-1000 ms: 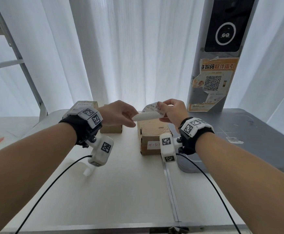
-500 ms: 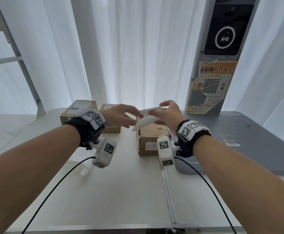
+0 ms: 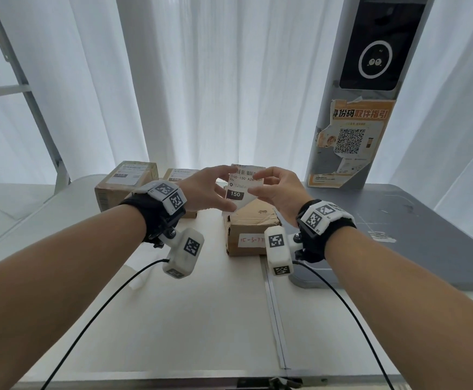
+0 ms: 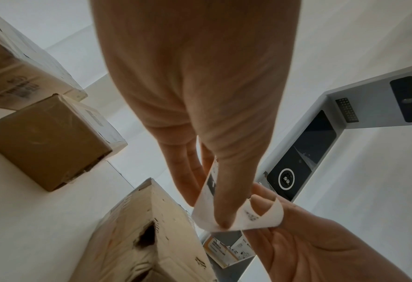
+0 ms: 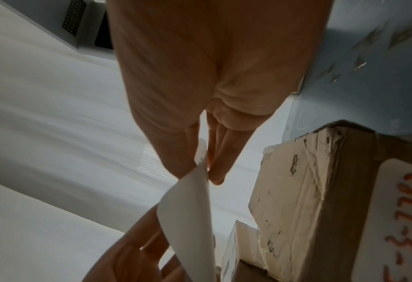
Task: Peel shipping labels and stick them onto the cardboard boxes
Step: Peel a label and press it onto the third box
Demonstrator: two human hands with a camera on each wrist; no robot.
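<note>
Both hands pinch one shipping label, the left hand at its left edge and the right hand at its right, holding it in the air just above the nearest cardboard box. This looks like the peeling step, backing half off. Next, free the sticker and press it flat onto that box.

Black wrist straps, white tagged camera modules, black cables
</note>
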